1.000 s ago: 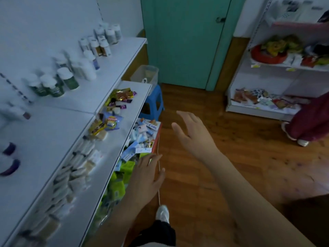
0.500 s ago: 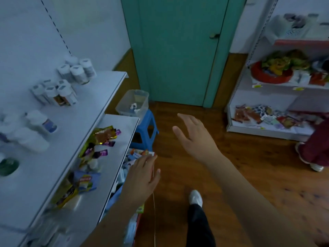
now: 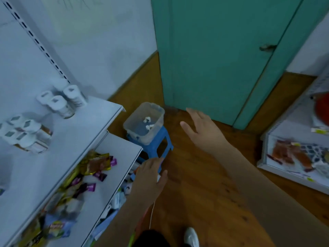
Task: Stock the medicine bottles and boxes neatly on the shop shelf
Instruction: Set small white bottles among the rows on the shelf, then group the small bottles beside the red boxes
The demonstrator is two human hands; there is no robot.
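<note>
White medicine bottles (image 3: pixel 60 102) stand in groups on the upper white shelf (image 3: pixel 85 129) at the left; a second cluster of bottles (image 3: pixel 26 134) is nearer me. A clear plastic bin (image 3: pixel 144 120) with a few small white bottles inside sits on a blue stool (image 3: pixel 160 141) past the shelf's end. My left hand (image 3: pixel 149 177) hangs with relaxed fingers beside the lower shelf, holding nothing. Farther out, my right hand (image 3: pixel 199 129) is stretched forward with fingers spread, to the right of the bin and empty.
The lower shelf (image 3: pixel 115 161) holds loose snack packets (image 3: pixel 96 164); small boxes (image 3: pixel 124 189) lie beneath its edge. A teal door (image 3: pixel 213 59) is ahead. Another shelf unit (image 3: pixel 293 157) with packets stands at the right. Wooden floor lies between; my shoe (image 3: pixel 191 236) shows below.
The view has moved forward along the shelf toward the door. The bin and stool are now closer, and both empty hands have advanced toward them.
</note>
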